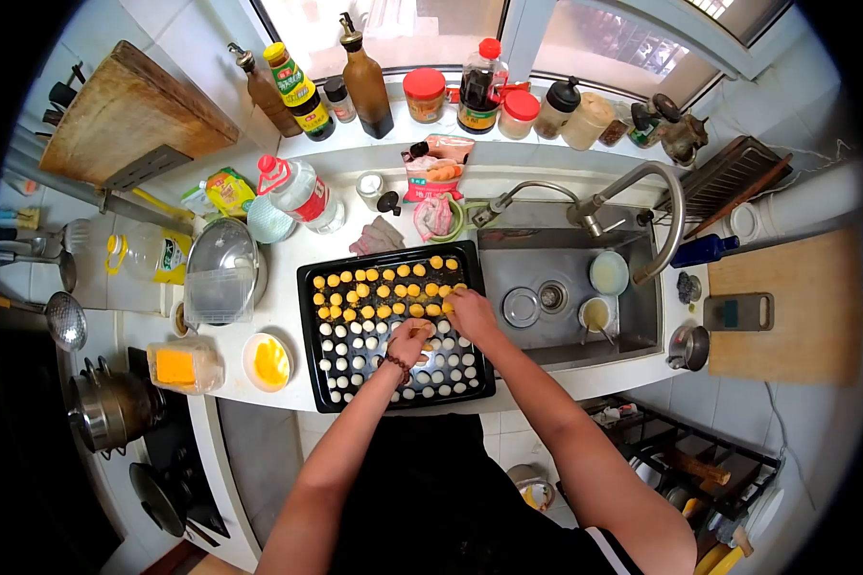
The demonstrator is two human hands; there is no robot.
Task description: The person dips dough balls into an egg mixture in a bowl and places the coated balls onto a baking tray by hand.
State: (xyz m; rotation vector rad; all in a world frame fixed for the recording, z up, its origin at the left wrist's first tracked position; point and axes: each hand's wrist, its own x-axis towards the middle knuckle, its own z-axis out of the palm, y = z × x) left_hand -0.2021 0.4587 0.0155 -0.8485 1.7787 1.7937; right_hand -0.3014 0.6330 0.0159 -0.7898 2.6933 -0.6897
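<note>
A black baking tray [310, 355] lies on the counter in front of me. Its far half carries rows of yellow balls [361, 289], and its near half carries rows of white dough balls [357, 344]. Over the middle of the tray, my left hand [411, 343] is closed, with a beaded bracelet at the wrist; whatever its fingers hold is too small to make out. My right hand [473, 314] reaches over the tray's right edge, its fingers pinching a yellow ball [448, 307]. Some dough balls are hidden beneath the hands.
Left of the tray stands a white bowl [267, 362] with yellow filling, beside a plastic-wrapped orange block [174, 367]. The steel sink [571, 347] with its tap [676, 216] is at the right. Bottles [366, 86] and jars line the windowsill. A water bottle [305, 196] stands behind the tray.
</note>
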